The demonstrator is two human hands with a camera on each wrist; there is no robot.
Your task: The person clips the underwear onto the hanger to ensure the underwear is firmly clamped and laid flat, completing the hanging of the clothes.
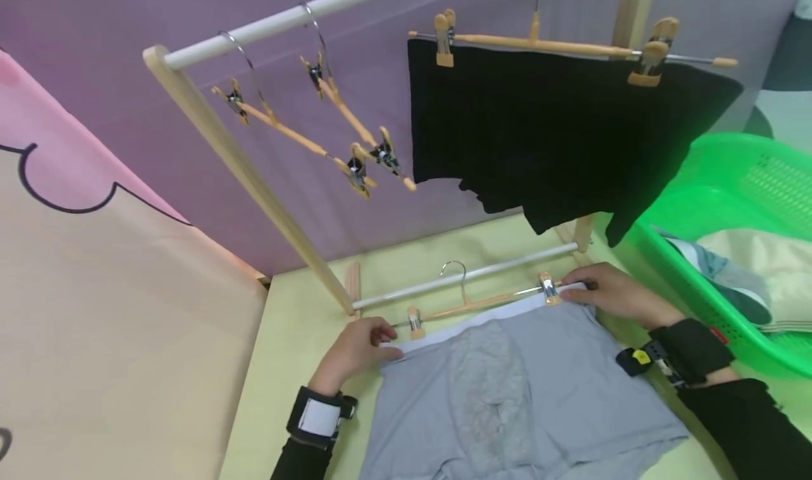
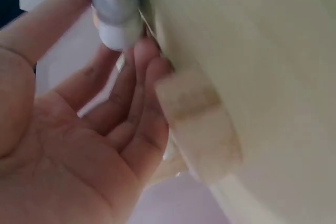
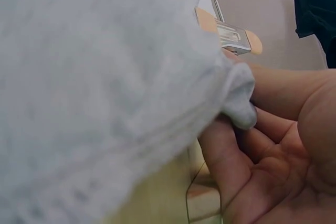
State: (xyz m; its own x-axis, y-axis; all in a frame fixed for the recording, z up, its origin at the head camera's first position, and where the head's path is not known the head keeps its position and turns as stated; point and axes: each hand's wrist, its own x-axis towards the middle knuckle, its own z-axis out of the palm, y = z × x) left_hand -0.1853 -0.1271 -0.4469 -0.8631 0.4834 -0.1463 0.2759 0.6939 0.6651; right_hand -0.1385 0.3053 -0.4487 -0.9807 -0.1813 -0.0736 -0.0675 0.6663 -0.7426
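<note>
One grey garment [image 1: 571, 374]
We pinch its waistband [image 1: 497, 314]: left hand [image 1: 357, 351] at ten o'clock, right hand [image 1: 618, 295] at one, cloth between thumb and fingers; hanger [image 1: 469, 304] at twelve.

Four slim tan hangers with metal hooks [image 1: 501, 41], eight tan-and-silver spring clips [image 1: 645, 64]
From the head view's centre, two hangers are at 10 o'clock, one at 1 and one at 4, each with two clips. Fabric garments number two: one black garment [image 1: 539, 127] at 1, one grey, white-waistbanded garment [image 1: 564, 367] at 5. There are two bare hands, the left [image 1: 357, 349] at 7 and the right [image 1: 618, 295] nearer 3, and one green plastic basket [image 1: 660, 268] at 3.
</note>
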